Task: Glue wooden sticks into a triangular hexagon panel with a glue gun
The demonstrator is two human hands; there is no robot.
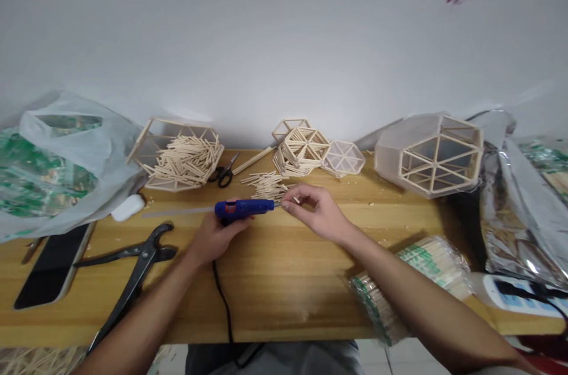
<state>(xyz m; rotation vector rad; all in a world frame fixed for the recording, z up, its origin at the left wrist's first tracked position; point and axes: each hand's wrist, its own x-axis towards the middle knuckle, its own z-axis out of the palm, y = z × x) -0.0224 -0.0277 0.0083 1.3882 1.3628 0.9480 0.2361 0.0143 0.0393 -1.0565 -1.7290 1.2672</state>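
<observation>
My left hand (219,236) is wrapped round a blue hot glue gun (245,207), its nozzle pointing right. A pale glue stick (177,212) sticks out of the gun's back end, and a black cord (224,298) hangs below. At the nozzle tip, the fingers of my right hand (317,212) are pinched on a short wooden stick (296,200), mostly covered by the fingers. Just behind lies a loose heap of cut sticks (267,186). Further back are a stack of hexagonal stick frames (306,147) and a hexagon panel with a whitish covering (344,157).
Along the wall stand a stick-filled hexagonal container (180,186), scissors (225,173) and a covered stick lantern-like frame (430,156). Black pliers (148,254), a phone (55,265) and a plastic bag (110,144) lie left. A stick pack (432,265) and power strip (510,295) lie right.
</observation>
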